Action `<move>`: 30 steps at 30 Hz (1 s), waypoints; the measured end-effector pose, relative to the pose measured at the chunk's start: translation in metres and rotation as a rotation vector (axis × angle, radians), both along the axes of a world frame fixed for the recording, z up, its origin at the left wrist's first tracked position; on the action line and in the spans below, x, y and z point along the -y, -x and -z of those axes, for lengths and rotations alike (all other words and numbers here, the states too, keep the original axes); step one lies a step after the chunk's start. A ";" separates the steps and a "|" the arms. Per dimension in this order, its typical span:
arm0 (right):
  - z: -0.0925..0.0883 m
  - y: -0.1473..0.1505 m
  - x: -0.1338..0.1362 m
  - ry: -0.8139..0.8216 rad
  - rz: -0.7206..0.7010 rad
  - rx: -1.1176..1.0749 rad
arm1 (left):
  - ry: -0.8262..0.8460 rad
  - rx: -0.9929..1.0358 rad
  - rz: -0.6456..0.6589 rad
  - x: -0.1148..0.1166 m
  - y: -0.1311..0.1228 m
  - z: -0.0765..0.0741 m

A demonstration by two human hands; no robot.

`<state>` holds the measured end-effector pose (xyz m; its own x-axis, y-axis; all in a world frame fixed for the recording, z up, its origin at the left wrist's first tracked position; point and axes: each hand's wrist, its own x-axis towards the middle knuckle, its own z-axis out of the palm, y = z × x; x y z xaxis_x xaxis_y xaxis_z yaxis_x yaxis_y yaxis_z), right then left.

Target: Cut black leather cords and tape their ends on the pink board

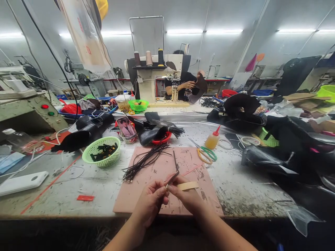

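Observation:
My left hand (pixel 151 199) and my right hand (pixel 185 195) meet over a pink board (pixel 124 204). Both are closed, fingertips pinching the near end of a thin dark strap (pixel 176 164), where a small pale bit shows. The strap's far part lies bent on the board. A cream roll of tape (pixel 187 185) sits against the back of my right hand; whether it goes round the fingers is hidden. Beyond my left hand lies a bundle of similar dark straps (pixel 146 161). Scissors (pixel 206 155) with green and orange handles rest at the board's upper right edge.
A pale green basket (pixel 101 162) holds small black pieces. Behind the board stand a phone (pixel 126 127), black boot-like pieces (pixel 149 130) and a glue bottle (pixel 211 140). Black material (pixel 274 158) is piled at right. Across the table, a person (pixel 184 85) handles a dark piece beside a sewing machine (pixel 151 82).

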<state>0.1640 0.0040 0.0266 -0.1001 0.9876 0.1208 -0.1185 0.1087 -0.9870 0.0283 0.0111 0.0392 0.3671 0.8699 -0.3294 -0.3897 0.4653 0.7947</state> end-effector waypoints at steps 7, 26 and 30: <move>-0.004 -0.005 -0.002 -0.158 -0.052 0.109 | -0.066 -0.140 0.013 0.002 0.002 -0.002; -0.021 -0.011 -0.006 -0.406 -0.114 0.381 | -0.099 -0.127 0.041 0.004 0.007 -0.002; -0.013 -0.011 -0.006 -0.545 -0.033 0.503 | -0.229 -0.262 0.027 0.003 0.008 0.000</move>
